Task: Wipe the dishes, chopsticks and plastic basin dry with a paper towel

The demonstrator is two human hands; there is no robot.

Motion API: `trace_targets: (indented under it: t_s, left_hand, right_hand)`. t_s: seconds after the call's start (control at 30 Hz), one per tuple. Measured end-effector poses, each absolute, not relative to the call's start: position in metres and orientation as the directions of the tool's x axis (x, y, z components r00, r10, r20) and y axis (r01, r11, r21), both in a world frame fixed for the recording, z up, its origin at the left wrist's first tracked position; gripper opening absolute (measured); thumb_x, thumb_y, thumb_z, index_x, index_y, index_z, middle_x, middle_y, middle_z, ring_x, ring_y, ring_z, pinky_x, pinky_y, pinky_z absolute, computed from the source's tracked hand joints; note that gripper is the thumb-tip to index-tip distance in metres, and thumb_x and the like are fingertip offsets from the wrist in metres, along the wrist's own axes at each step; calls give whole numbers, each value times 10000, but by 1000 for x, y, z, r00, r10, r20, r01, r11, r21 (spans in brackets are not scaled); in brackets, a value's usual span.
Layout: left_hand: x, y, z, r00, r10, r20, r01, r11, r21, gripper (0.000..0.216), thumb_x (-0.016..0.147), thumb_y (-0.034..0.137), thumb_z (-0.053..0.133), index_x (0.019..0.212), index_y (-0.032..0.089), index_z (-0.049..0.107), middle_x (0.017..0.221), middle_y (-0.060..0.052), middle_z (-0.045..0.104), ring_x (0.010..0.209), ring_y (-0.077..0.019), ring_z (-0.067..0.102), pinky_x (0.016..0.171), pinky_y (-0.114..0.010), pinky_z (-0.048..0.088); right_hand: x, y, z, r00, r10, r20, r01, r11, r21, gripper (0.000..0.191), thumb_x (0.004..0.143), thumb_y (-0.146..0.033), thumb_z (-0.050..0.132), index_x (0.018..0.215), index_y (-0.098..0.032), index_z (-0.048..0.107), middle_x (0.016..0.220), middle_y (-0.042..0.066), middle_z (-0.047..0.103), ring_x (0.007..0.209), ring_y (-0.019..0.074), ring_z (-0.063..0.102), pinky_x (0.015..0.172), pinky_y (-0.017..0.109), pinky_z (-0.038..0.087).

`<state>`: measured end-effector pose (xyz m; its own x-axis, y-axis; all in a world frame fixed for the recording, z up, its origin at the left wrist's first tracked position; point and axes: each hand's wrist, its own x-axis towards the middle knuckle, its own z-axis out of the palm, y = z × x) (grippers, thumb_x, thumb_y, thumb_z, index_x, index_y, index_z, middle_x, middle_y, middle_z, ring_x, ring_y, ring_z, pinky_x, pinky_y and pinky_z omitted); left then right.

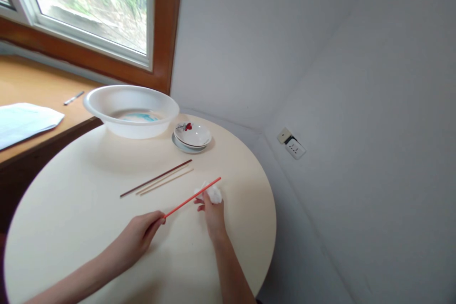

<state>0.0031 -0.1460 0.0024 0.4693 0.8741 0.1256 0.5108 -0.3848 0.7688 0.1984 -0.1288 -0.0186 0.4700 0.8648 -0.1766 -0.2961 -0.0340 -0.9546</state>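
My left hand (146, 230) pinches one end of a thin red chopstick (188, 200), which slants up to the right above the table. Under the chopstick's far part, my right hand (212, 209) holds a crumpled white tissue (214, 193); the thumb lies close to the stick, and some fingers are spread to the left. Whether the tissue wraps around the stick, I cannot tell. Beyond my hands, a dark brown chopstick (156, 178) lies on the table beside two thin pale wooden sticks (166, 181), all roughly parallel.
A translucent white plastic basin (142, 129) with something blue inside stands at the back of the round cream table (71, 209). Right of it are stacked small dishes (197, 138), the top one with a red flower. A wooden desk (39, 76) at left bears papers (24, 121) and a pen (73, 98).
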Motion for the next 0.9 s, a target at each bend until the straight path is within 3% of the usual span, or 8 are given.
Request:
trace_targets:
  t_s: [0.1, 0.2, 0.27, 0.37, 0.43, 0.67, 0.77, 0.9]
  left_hand:
    - [11, -148, 2, 474, 878, 60, 512, -331, 793, 333, 821, 369, 276, 695, 192, 529, 604, -42, 615, 558, -171, 554, 560, -265, 427]
    - [17, -147, 2, 459, 888, 26, 498, -282, 820, 327, 797, 370, 280, 702, 186, 532, 599, -42, 604, 555, -173, 534, 558, -274, 419]
    - [18, -145, 3, 456, 890, 23, 467, -262, 845, 326, 789, 383, 290, 701, 185, 534, 622, -46, 610, 580, -175, 534, 578, -280, 421]
    - [18, -141, 6, 462, 887, 7, 425, -228, 876, 324, 785, 412, 318, 674, 189, 524, 609, -26, 582, 591, -164, 514, 593, -279, 414]
    - [18, -140, 9, 470, 881, -42, 408, -175, 896, 330, 781, 441, 327, 653, 194, 504, 529, 14, 498, 522, -141, 455, 532, -262, 383]
    - [29, -143, 3, 503, 832, -234, 314, 76, 946, 394, 675, 591, 365, 616, 205, 420, 457, 90, 298, 383, -83, 291, 392, -224, 245]
    - [29, -148, -1, 516, 823, -237, 320, 71, 945, 404, 674, 607, 344, 605, 213, 399, 467, 88, 287, 380, -81, 270, 384, -225, 227]
    - [20, -156, 0, 557, 799, -229, 379, 1, 925, 399, 728, 588, 309, 609, 217, 393, 491, 72, 299, 422, -100, 301, 404, -231, 252]
  right_hand:
    - [176, -141, -8, 224, 956, -191, -498, -56, -865, 296, 551, -201, 718, 838, -169, 651, 885, 52, 690, 816, 212, 648, 656, 314, 512]
    - [163, -155, 4, -31, 992, -123, -680, -111, -724, 416, 506, -98, 680, 886, -264, 658, 1094, 5, 650, 1077, 238, 556, 836, 388, 460]
    - [162, -162, 12, -154, 985, -77, -734, -166, -658, 365, 556, -175, 679, 903, -289, 659, 1164, 0, 619, 1161, 229, 489, 887, 400, 421]
    - [168, -167, 22, -225, 973, -57, -779, -215, -589, 365, 700, -527, 581, 944, -265, 652, 1208, 45, 590, 1205, 230, 440, 912, 421, 395]
    - [170, -166, 25, -217, 973, -77, -769, -219, -601, 482, 720, -656, 485, 935, -255, 645, 1203, 60, 591, 1193, 242, 449, 895, 445, 401]
    - [125, -159, -12, 108, 981, -163, -535, -81, -841, 389, 653, -524, 655, 854, -192, 621, 913, 73, 685, 905, 211, 606, 753, 314, 452]
    - [111, -156, -32, 213, 954, -213, -502, -80, -861, 474, 667, -619, 586, 861, -187, 586, 728, 46, 665, 689, 189, 616, 650, 316, 465]
    - [128, -142, -28, 393, 908, -144, -525, 92, -846, 362, 646, -545, 623, 692, -206, 505, 555, -36, 548, 531, 116, 527, 603, 275, 449]
